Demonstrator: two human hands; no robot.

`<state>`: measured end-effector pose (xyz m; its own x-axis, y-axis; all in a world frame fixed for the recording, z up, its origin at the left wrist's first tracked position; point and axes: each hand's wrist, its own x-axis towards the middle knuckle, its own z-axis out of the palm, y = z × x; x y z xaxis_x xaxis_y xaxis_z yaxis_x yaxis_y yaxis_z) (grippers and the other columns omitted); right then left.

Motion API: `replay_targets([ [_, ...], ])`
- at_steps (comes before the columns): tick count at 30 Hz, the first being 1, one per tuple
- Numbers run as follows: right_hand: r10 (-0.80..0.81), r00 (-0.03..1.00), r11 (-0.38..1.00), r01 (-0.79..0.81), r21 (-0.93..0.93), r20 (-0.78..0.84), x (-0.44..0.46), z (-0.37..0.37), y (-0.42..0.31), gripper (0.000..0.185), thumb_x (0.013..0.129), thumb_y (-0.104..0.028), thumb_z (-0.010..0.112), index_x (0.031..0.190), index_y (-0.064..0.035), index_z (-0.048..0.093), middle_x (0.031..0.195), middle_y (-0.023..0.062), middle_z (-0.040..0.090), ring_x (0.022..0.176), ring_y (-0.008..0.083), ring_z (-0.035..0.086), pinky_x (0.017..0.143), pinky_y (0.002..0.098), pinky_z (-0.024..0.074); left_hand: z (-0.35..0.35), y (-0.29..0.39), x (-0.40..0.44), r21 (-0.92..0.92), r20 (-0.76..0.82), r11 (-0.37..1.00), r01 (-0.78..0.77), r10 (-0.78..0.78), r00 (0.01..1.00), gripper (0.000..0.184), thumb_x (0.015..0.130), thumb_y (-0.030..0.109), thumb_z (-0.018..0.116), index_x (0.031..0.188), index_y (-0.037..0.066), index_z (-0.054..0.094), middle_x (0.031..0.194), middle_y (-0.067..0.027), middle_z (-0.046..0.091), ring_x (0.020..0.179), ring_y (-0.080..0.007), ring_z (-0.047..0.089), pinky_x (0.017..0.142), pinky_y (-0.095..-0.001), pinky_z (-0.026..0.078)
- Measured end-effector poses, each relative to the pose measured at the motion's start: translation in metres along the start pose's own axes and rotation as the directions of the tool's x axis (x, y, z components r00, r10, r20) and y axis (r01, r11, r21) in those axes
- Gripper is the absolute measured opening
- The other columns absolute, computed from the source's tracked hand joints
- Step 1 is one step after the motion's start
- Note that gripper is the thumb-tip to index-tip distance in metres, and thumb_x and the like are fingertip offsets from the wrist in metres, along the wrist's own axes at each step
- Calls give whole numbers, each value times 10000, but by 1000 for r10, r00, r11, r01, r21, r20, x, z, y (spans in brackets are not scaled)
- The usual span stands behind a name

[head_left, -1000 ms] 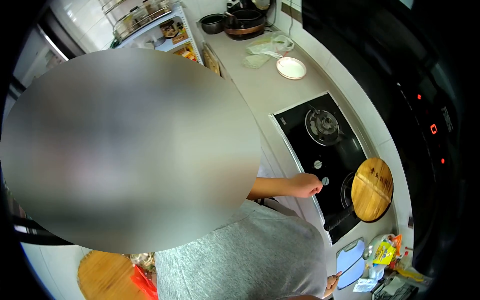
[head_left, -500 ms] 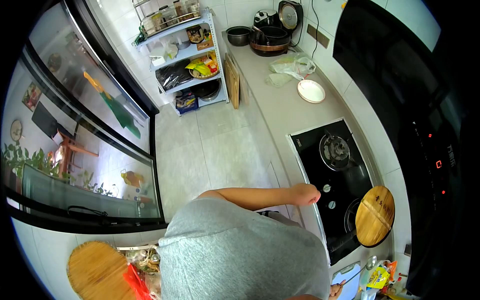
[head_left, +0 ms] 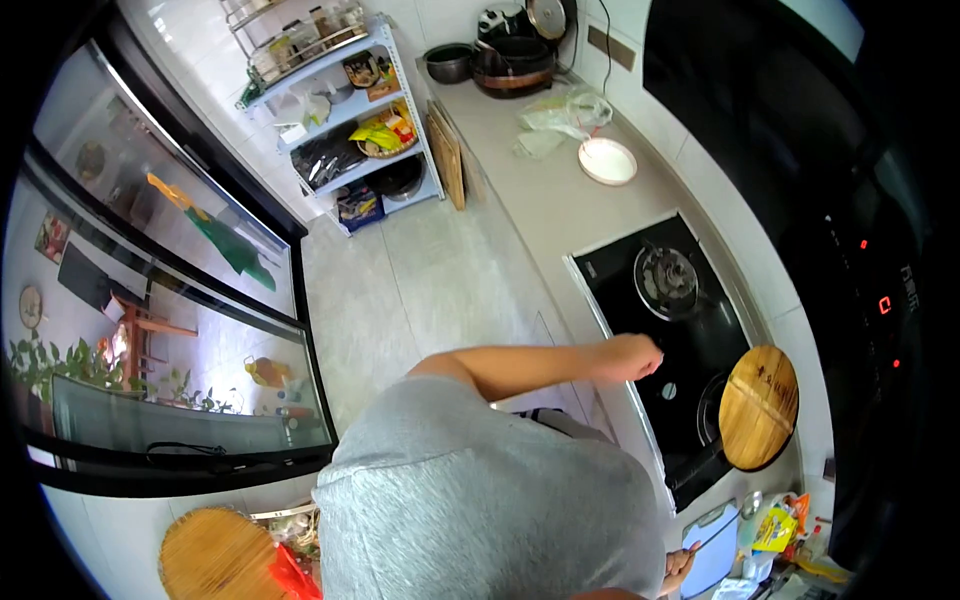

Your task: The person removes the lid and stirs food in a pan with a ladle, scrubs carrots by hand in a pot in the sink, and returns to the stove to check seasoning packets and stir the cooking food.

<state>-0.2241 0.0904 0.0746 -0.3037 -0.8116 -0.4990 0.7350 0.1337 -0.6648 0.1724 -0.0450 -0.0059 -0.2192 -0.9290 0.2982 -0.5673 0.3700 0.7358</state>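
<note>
My left hand (head_left: 632,357) is closed over the front of the black gas stove (head_left: 622,268), its fingertips at a stove knob that they hide. The other stove knob (head_left: 669,391) shows just beside it. My right hand (head_left: 678,568), partly hidden by the grey shirt, grips the thin handle of a metal ladle (head_left: 750,504), which is held over a light blue board (head_left: 708,550). On the nearer burner sits a pan with a dark handle (head_left: 697,466), covered by a round wooden lid (head_left: 758,408). The far burner (head_left: 667,283) has nothing on it.
A white bowl (head_left: 607,162) and a plastic bag (head_left: 570,112) lie on the counter (head_left: 545,190). Dark pots (head_left: 512,68) stand at its far end. Seasoning packets (head_left: 776,529) are past the ladle. A range hood (head_left: 790,180) hangs along the wall, and a shelf rack (head_left: 345,115) stands beyond.
My left hand has moved forward from the stove's edge onto the knob, covering it. My right hand still holds the ladle. The view has shifted slightly.
</note>
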Motion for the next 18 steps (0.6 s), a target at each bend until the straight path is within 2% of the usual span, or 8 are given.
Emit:
replay_targets([
  [2, -30, 998, 999, 29, -30, -52, -16, -7, -11, 260, 965, -6, 349, 736, -125, 314, 648, -33, 206, 517, 83, 198, 472, 221, 220, 8, 4, 31, 64, 4, 997, 42, -43, 999, 77, 761, 106, 665, 834, 101, 644, 795, -110, 632, 808, -341, 625, 697, -462, 490],
  [3, 15, 995, 992, -27, 127, 96, 33, -78, -15, 325, 1039, -114, 425, 1326, 24, 492, 665, -45, 265, 492, 36, 221, 405, 178, 237, 8, 11, 45, 77, 16, 997, 21, -23, 1000, 118, 756, 108, 677, 869, 90, 647, 837, -118, 633, 848, -343, 623, 731, -460, 496],
  [6, 61, 989, 984, -83, 160, 136, 19, -66, -23, 325, 1041, -90, 402, 1333, 31, 477, 664, -40, 278, 480, 37, 227, 407, 181, 249, 26, 20, 82, 99, -23, 993, -62, 64, 998, 261, 746, 109, 711, 992, 52, 646, 967, -145, 621, 970, -351, 603, 835, -448, 497],
  [7, 56, 979, 983, -88, 159, 198, 20, -72, -25, 337, 1041, -88, 397, 1348, 38, 454, 673, -34, 295, 483, 35, 252, 416, 178, 259, 31, 25, 93, 96, 28, 994, -53, 51, 998, 326, 744, 110, 721, 1051, 36, 637, 1011, -154, 613, 1022, -356, 585, 887, -440, 488],
  [8, 47, 983, 985, -76, 158, 178, 18, -76, -29, 337, 1041, -88, 397, 1348, 38, 454, 673, -34, 295, 483, 35, 252, 416, 178, 259, 38, 28, 104, 124, 25, 988, -88, 86, 996, 363, 742, 120, 726, 1083, 42, 629, 1032, -153, 602, 1033, -351, 576, 888, -440, 489],
  [11, 64, 949, 966, -137, 220, 310, 15, -79, -37, 372, 1042, -87, 389, 1389, 45, 396, 705, -14, 336, 495, 31, 302, 429, 168, 300, 63, 38, 126, 177, 56, 978, -113, 104, 993, 393, 740, 143, 740, 1091, 36, 600, 1046, -143, 579, 1030, -344, 557, 892, -437, 486],
  [15, 62, 972, 971, -111, 210, 226, 6, -78, -49, 391, 1044, -91, 377, 1408, 52, 382, 695, -17, 334, 490, 29, 308, 414, 167, 273, 96, 55, 151, 164, 103, 978, -128, 113, 988, 374, 754, 168, 738, 1073, 25, 605, 1039, -148, 584, 1013, -340, 562, 887, -440, 479],
  [18, 78, 971, 980, -117, 162, 225, 4, -85, -64, 400, 1045, -95, 376, 1418, 50, 376, 680, -23, 324, 477, 29, 298, 404, 167, 254, 121, 71, 162, 198, 144, 967, -159, 132, 981, 373, 773, 193, 724, 1081, 15, 611, 1046, -155, 587, 1026, -339, 565, 894, -442, 473],
])
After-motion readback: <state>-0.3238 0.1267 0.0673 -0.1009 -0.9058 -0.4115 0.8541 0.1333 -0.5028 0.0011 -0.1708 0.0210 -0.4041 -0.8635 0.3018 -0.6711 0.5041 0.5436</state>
